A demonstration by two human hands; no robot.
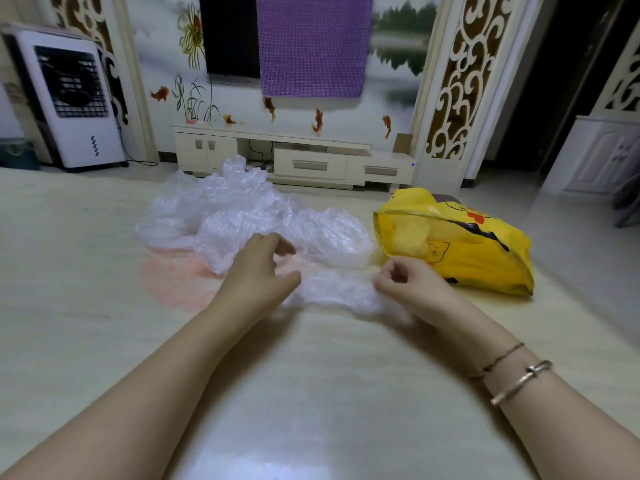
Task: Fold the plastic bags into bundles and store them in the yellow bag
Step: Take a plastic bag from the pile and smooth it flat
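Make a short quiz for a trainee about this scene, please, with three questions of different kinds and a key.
1. True or false: the yellow bag lies on the person's right side.
2. The right hand pinches what? A) clear bag B) bracelet C) yellow bag
3. Where is the pile of loose bags relative to the left hand?

Key: 1 true. 2 A. 3 Behind it, farther from the person.

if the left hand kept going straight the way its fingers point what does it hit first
Most likely the heap of crumpled clear plastic bags. The left hand points forward and slightly right, its fingertips already at the heap's near edge. Depth is unclear, so it may skim the thin clear bag stretched between both hands first.
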